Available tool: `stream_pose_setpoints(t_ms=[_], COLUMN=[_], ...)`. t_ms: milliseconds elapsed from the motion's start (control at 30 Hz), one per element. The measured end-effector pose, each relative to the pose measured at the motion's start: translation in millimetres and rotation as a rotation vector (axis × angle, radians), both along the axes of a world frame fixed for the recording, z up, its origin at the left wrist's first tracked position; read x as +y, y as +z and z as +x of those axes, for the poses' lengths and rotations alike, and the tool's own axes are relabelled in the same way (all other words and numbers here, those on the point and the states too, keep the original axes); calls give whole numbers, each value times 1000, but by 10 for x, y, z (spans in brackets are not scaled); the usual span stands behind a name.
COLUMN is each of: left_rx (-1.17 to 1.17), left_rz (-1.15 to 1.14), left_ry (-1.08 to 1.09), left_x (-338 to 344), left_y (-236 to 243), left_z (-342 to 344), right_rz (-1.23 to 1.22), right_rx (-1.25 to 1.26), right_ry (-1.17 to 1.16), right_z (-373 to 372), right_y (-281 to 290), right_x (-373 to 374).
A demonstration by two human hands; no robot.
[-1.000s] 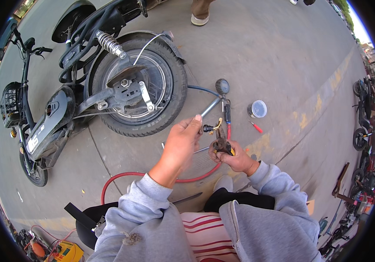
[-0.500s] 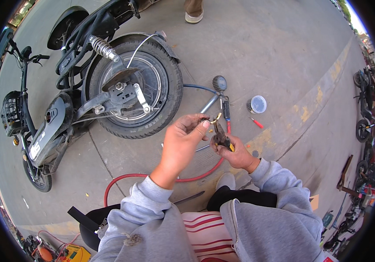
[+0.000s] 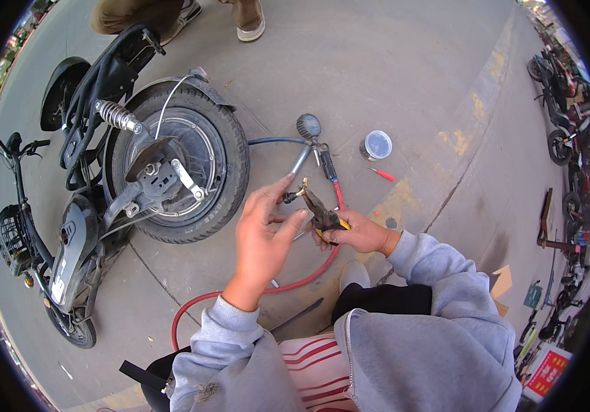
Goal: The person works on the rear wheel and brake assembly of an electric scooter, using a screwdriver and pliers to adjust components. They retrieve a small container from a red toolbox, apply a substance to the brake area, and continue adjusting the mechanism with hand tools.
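My right hand (image 3: 363, 232) is closed around pliers (image 3: 322, 214) with yellow-and-black handles. Their dark jaws point up and left, at a small bent brass valve stem (image 3: 304, 187) with a black end. Close to that black end is my left hand (image 3: 262, 230), its thumb and fingers apart; whether a fingertip touches the stem I cannot tell. Beyond my left hand a scooter lies on its side, its wheel with a black tyre (image 3: 234, 182) facing up. A tyre inflator with a round gauge (image 3: 308, 126) rests on the ground past the pliers.
A red hose (image 3: 240, 292) curves across the concrete below my hands. Right of the gauge are a clear round tub (image 3: 376, 145) and a red-handled screwdriver (image 3: 381, 174). Another person's shoe (image 3: 251, 31) shows at the top. A second scooter with a basket (image 3: 12, 237) stands at left.
My left fingers have spread from their pinch on the valve stem, which now sits at the plier jaws. The view has shifted, moving the ground things left and a little down on the left side.
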State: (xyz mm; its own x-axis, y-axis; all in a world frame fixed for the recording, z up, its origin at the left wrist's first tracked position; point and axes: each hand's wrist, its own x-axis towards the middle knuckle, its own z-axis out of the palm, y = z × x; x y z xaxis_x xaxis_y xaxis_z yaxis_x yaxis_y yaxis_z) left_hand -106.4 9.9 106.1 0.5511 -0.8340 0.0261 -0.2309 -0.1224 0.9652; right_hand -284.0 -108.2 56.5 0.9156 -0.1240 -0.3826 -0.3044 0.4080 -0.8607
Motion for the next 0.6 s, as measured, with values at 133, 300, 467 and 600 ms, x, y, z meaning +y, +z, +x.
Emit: stream_pose_setpoints(t_ms=[133, 300, 467, 600], left_rx=[-326, -161, 385, 573], left_rz=[159, 206, 313, 387], left_ry=[-128, 59, 14, -72], left_x=[31, -39, -85, -141], left_y=[-148, -445, -547, -601], left_z=[-4, -24, -84, -343], right_rz=[-215, -403, -966, -1392], right_rx=[83, 225, 945, 854], right_ry=[211, 241, 130, 9], right_z=[-247, -903, -1457, -1344], right_y=[-72, -560, -963, -679], right_x=[-64, -135, -223, -394])
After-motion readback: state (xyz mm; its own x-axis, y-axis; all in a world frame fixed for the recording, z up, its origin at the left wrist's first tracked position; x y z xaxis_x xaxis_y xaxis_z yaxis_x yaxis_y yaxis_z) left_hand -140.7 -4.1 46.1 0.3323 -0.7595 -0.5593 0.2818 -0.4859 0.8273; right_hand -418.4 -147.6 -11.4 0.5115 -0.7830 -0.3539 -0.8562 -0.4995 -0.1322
